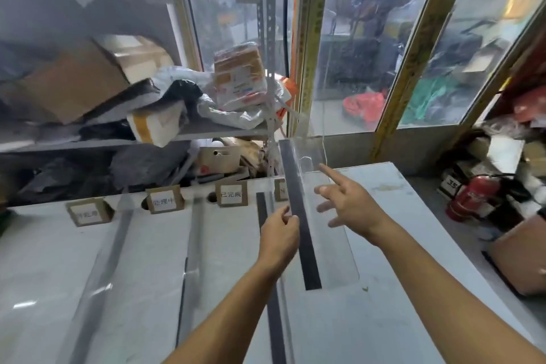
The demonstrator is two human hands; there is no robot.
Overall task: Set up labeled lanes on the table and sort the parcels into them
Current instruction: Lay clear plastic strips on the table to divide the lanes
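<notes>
Hands worked above the white bench: left hand pinched the dark-edged clear acrylic divider, held lifted beside cardboard lane labels; right hand spread flat against its clear panel. Divider looked light, stiff, slippery; edge grips seemed safest.

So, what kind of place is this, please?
Probably a parcel pickup or sorting room: metal shelves piled with wrapped parcels, and a white table carrying cardboard lane labels.
</notes>
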